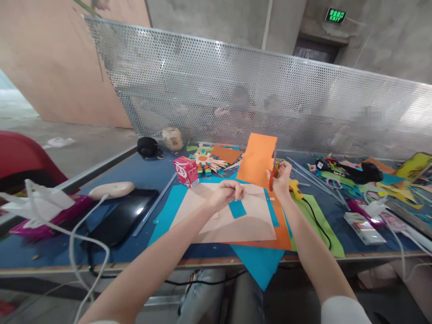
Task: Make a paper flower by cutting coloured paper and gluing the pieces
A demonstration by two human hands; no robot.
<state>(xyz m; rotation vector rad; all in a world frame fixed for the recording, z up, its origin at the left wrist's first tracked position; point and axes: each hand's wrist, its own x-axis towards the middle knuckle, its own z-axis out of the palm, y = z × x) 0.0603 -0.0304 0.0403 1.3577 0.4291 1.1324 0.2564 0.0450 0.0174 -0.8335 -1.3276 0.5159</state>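
Note:
My right hand (pixel 281 177) is closed around orange-handled scissors (pixel 272 177), their blades pointing up. Along those blades runs the right edge of an orange paper sheet (pixel 254 157), which stands upright; whether the same fingers also pinch it I cannot tell. My left hand (pixel 229 193) has its fingers curled together above a pale sheet of paper (pixel 192 220); anything inside them is hidden. Just below these fingers a small blue paper piece (pixel 238 209) lies on the pale sheet. Blue, orange and green sheets (pixel 324 220) lie under and beside it.
A pink box (pixel 186 172) stands behind the pale sheet. To the left are a black phone-like slab (pixel 124 216), a white cabled device (pixel 111 190) and a tissue pack (pixel 50 211). A yellow glue gun (pixel 296 190) and paper scraps lie right. A perforated metal screen (pixel 202 81) closes the back.

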